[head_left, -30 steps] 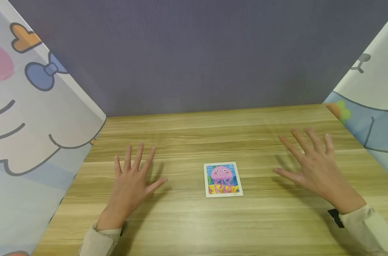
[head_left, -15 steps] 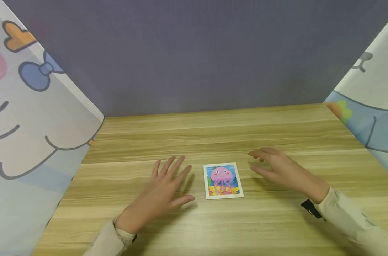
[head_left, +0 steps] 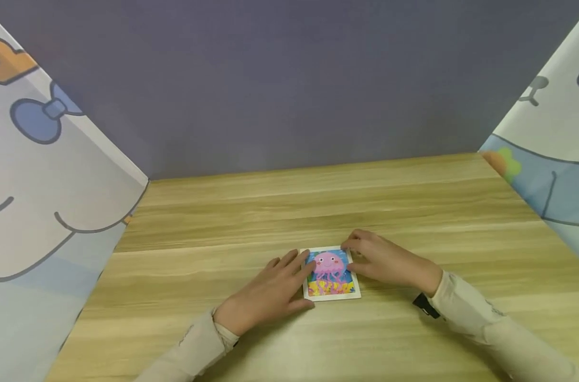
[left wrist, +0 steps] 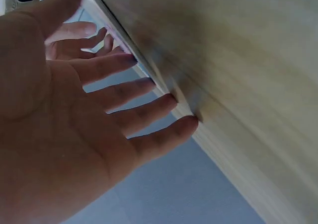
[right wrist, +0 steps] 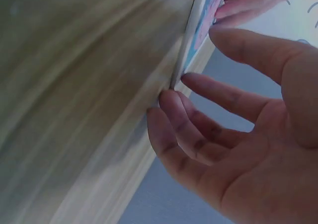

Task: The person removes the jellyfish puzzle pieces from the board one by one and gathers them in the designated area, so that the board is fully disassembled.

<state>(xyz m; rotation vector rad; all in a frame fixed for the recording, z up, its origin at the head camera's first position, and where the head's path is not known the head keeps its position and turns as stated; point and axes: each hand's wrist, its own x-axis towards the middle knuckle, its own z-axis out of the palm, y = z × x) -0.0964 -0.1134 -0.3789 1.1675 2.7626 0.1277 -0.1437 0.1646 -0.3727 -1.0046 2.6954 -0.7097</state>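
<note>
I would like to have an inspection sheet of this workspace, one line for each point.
Surface: wood-grain table.
Job's things: one jellyfish picture with a white border, flat on the table, face up.
Clutter: nothing seen.
Left hand: fingers nearly straight, overlapping the picture's left edge in the head view.
Right hand: bent fingers at the picture's far right corner; whether it grips, I cannot tell.
Cables: nothing seen.
Surroundings: plain dark wall behind; cartoon prints on the left panel and right panel.
</note>
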